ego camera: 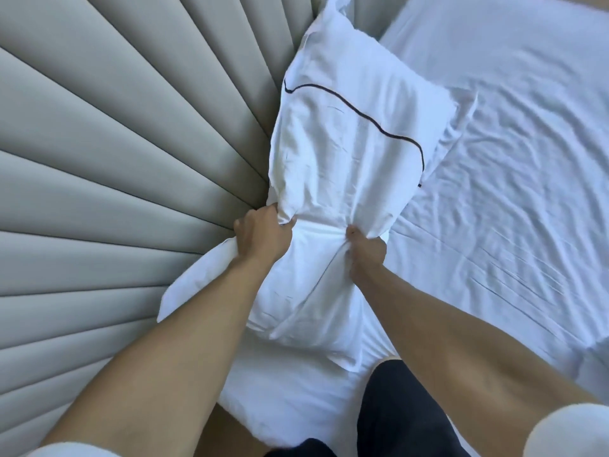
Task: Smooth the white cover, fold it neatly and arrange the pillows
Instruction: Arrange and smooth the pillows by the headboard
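Headboard: a grey padded headboard [108,166] with long upholstered ribs fills the left side of the view, its ribs fanning out from near the pillows.
Near pillow: a white pillow [306,282] lies at the head of the bed, its left corner touching the headboard, its lower end over the white fitted sheet [290,400].
Left hand: the left hand [260,239] has its fingers curled tight round a bunch of white pillow fabric at the left edge, just beside the headboard; knuckles face up, and the bare forearm runs down to a white sleeve at the lower left.
Piped pillow: a second white pillow [346,127] with a thin dark piping line across it leans with its upper end against the headboard, its lower end overlapping the near pillow where both hands grip.
Right hand: the right hand [365,255] pinches a fold of the same fabric, the thumb on top and the fingers tucked under the cloth, so their tips are hidden.
Legs: dark trousers [398,413] show at the bottom, against the mattress edge.
White cover: the white cover [514,153] lies spread over the bed to the right of the pillows, wrinkled with many shallow creases, its edge just beside the piped pillow.
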Motion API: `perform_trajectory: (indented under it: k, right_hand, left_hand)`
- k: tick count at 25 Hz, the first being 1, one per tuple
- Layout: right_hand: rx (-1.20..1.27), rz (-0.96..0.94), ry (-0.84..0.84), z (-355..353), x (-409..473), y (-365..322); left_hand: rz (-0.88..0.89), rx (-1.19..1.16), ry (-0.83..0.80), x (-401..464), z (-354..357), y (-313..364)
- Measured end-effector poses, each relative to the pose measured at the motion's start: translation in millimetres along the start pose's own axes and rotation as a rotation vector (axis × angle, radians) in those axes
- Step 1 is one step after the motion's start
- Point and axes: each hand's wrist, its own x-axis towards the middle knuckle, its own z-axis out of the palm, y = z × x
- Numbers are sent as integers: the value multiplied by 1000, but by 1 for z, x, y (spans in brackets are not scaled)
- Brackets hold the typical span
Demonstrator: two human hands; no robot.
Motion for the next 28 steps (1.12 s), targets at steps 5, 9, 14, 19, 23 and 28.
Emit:
perform_trajectory:
  k: [5,9,14,19,23,28]
  right_hand:
    - [284,-172,122,-48,-37,-91]
    - [465,-378,194,-102,-62,-193]
    - [725,-504,439,-214,-72,-278]
    - [855,-449,762,-332,-27,-283]
    - [591,-229,706,-360,-7,-241]
    - [-151,-312,526,-308,-24,-193]
  left_hand:
    - [4,-231,64,-12,-32,85]
    - [115,-330,152,-3,-64,182]
    - [426,-380,68,9,-76,338]
    - [741,-203,-153,7,-51,494]
    - [990,74,-236,-38,-15,515]
    - [907,303,-295,-64,-3,426]
